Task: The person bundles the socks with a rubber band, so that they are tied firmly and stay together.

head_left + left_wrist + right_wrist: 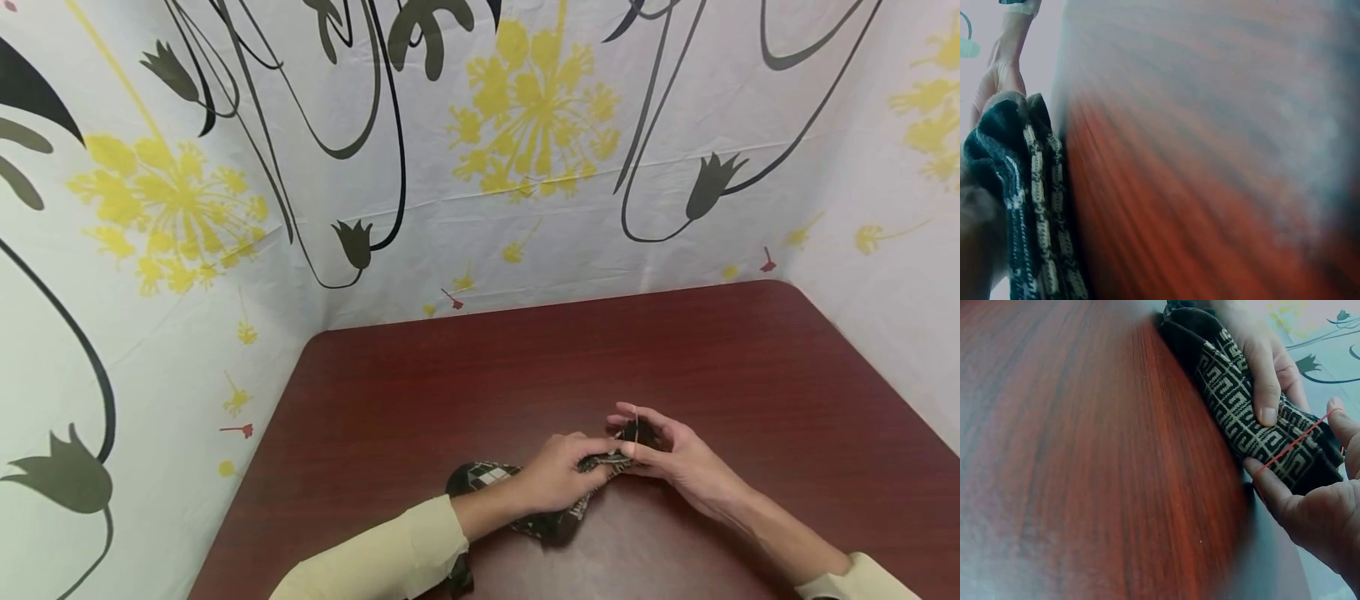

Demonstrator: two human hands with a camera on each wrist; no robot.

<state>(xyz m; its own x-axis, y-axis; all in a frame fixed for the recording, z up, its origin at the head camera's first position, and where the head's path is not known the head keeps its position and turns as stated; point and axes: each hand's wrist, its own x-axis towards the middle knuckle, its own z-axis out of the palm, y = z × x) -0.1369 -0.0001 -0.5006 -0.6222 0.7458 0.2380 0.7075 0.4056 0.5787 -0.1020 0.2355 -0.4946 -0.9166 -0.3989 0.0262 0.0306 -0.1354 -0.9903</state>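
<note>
My left hand (558,471) grips a bundle of dark socks (1235,400) with a pale key pattern, thumb on top. A diamond-patterned part (487,475) lies on the table beyond my left wrist. Around the bundle's end my right hand (686,458) spreads its thumb and fingers. Stretched between them is a thin red rubber band (1294,444), which crosses over the patterned fabric. In the left wrist view, folded sock layers (1038,187) run side by side close to the table, and the right hand (1004,84) shows beyond their end.
The reddish-brown wooden table (420,383) reaches to a floral-printed cloth wall (480,250) at the back and sides. Another dark piece of fabric (461,575) shows below my left sleeve (390,542).
</note>
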